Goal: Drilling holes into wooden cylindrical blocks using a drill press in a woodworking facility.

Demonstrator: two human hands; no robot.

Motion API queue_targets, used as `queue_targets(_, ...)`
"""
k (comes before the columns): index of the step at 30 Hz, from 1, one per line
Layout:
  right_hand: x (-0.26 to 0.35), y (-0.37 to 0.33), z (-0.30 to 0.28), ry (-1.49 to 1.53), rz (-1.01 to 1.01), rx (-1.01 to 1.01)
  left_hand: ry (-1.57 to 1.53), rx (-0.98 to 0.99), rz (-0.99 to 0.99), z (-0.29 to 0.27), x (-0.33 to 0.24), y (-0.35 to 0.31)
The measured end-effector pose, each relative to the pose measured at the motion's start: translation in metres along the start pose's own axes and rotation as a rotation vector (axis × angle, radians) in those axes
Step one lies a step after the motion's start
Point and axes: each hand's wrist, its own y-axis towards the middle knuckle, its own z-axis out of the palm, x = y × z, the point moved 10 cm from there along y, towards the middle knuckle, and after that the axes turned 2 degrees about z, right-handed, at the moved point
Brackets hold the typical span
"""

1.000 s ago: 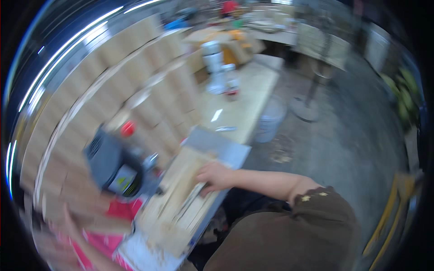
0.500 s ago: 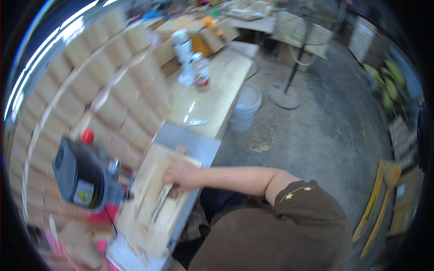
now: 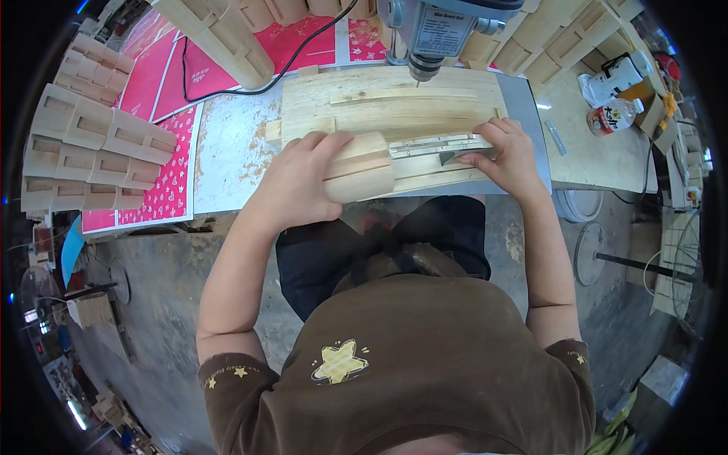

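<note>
My left hand is wrapped round a pale, rounded wooden block, held at the near edge of the bench. In my right hand, fingers and thumb pinch a long, flat, layered strip, pale with a dark metallic edge. The strip's left end meets the block's right end; whether it goes inside cannot be made out. Behind both hands lies a wooden jig board with raised rails. The chuck of a small bench drill hangs above its far part, apart from my hands.
Stacked wooden blocks stand at the left on pink patterned sheeting, with more behind. A black cord crosses the bench. On the right table are a bottle, a white canister and a small clear strip.
The view has swung back to face the bench. My left hand, earlier beside the blocks at lower left, now holds a block over the jig. My right hand has kept the strip, lifting it off the board.
</note>
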Motion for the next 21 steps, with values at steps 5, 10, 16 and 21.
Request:
queue_targets(5,-0.005,-0.004,-0.006,-0.046,0.001,-0.006,-0.143,0.014,0.048,0.012,-0.005,0.025)
queue_targets(10,0.008,-0.002,0.0,-0.048,-0.041,0.02,-0.254,-0.042,0.173,0.036,-0.034,0.043)
queue_targets(16,-0.007,-0.002,-0.008,-0.092,0.039,-0.059,-0.698,-0.713,0.072,0.053,0.0,0.018)
queue_targets(21,-0.028,0.025,-0.002,-0.148,0.112,-0.058,-0.222,-0.744,0.039,0.057,0.002,0.023)
